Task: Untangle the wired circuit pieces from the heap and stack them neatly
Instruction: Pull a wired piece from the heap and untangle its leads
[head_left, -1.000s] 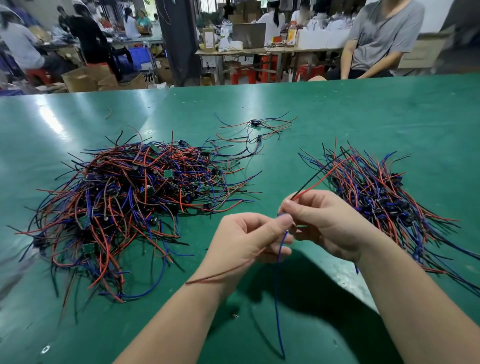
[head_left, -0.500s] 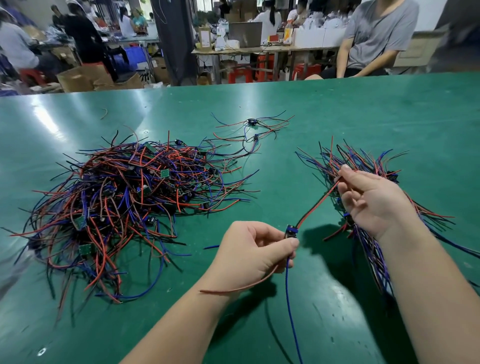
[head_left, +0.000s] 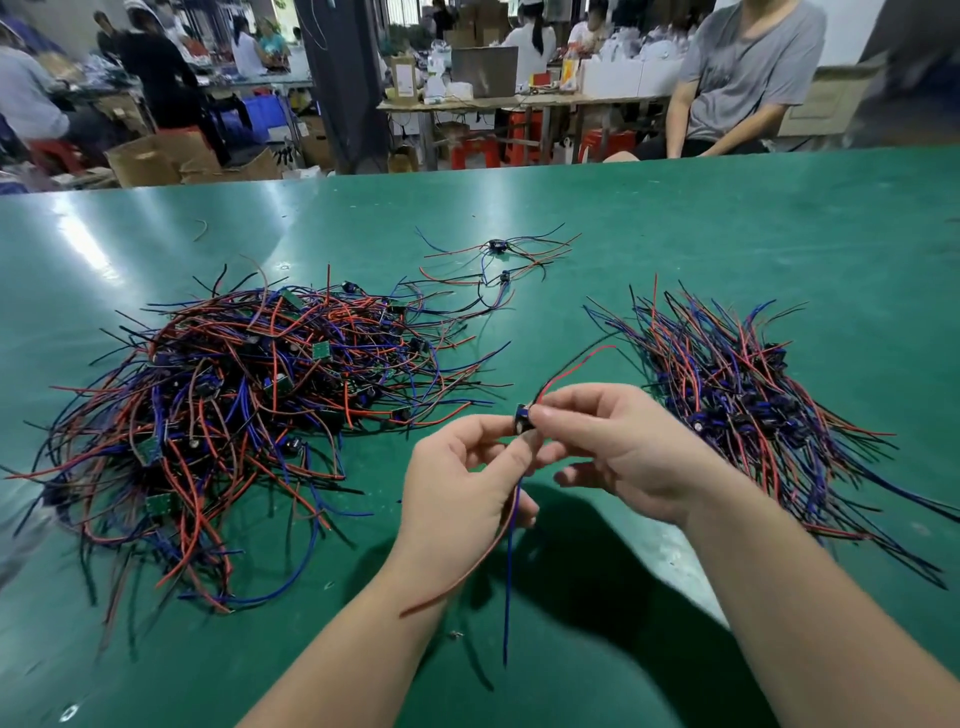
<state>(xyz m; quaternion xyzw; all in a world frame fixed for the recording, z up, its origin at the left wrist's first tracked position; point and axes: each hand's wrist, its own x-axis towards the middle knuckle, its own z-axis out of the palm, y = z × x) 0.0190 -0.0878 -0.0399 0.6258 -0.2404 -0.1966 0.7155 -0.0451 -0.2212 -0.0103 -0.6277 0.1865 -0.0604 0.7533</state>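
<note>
Both hands were raised above the green tabletop (head_left: 727, 234), just to the right of the tangled heap (head_left: 234, 395) of red, blue and black wires and small green boards. Between them they held one small wired circuit piece (head_left: 522, 420). The left hand (head_left: 462, 483) had its fingers curled and pinched the piece from below, and the right hand (head_left: 618, 441) pinched it from above with thumb and forefinger, its other fingers loosely bent.

From the piece a red wire (head_left: 576, 364) and a black one arched up and away from the heap. A blue wire (head_left: 509, 571) hung straight down past the left palm, and a reddish-brown wire (head_left: 457, 577) trailed down across the left wrist.

Farther right of the heap, past the hands, lay the sorted stack (head_left: 737, 395), its pieces side by side with the wires running roughly one way. Beyond the heap's far right edge, two loose pieces (head_left: 496, 247) lay apart from it with their wires spread out.

Behind the tabletop's far edge a person in a grey shirt (head_left: 748, 57) was seated.
</note>
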